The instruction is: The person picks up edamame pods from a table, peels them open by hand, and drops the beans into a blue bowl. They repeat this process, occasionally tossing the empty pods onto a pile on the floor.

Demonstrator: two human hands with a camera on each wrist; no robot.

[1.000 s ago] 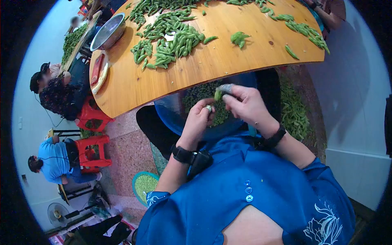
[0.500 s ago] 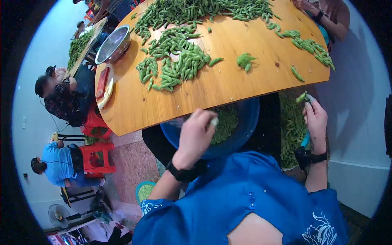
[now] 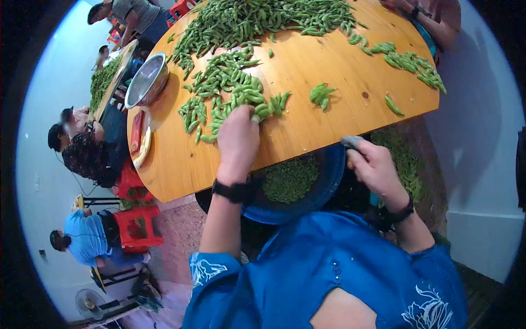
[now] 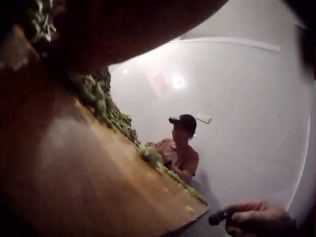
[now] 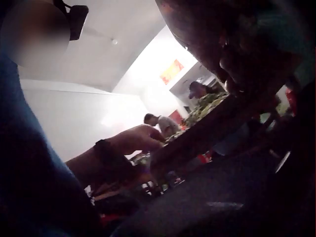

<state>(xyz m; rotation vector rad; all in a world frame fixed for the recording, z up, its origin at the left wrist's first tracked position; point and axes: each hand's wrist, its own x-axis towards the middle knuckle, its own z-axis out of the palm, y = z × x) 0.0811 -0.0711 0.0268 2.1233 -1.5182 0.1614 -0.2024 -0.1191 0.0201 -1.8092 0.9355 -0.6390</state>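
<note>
My left hand [image 3: 239, 134] reaches over the near edge of the wooden table [image 3: 307, 126], its fingers down among the green soybean pods [image 3: 224, 77]. The back of that hand hides most of its fingertips, so I cannot tell whether it grips a pod. Beyond the table's edge, to the right, is my right hand [image 3: 375, 167], fingers loosely bent and no pod showing in them. A grey wrapping covers one of its fingertips [image 3: 351, 142]. Below and between the hands, partly under the table, a blue basin [image 3: 337, 172] holds shelled green beans [image 3: 290, 178].
A metal colander [image 3: 148, 81] and a red object [image 3: 137, 131] lie at the table's left. A small pod clump [image 3: 321, 95] sits nearer the middle. Discarded hulls [image 3: 402, 159] heap on the floor at right. Another person [image 3: 438, 22] is at the far right corner; others sit left.
My left hand has moved from over the basin up to the pods on the table. The right hand, earlier with a pod over the hull heap, has come back left, and no pod shows in it.
</note>
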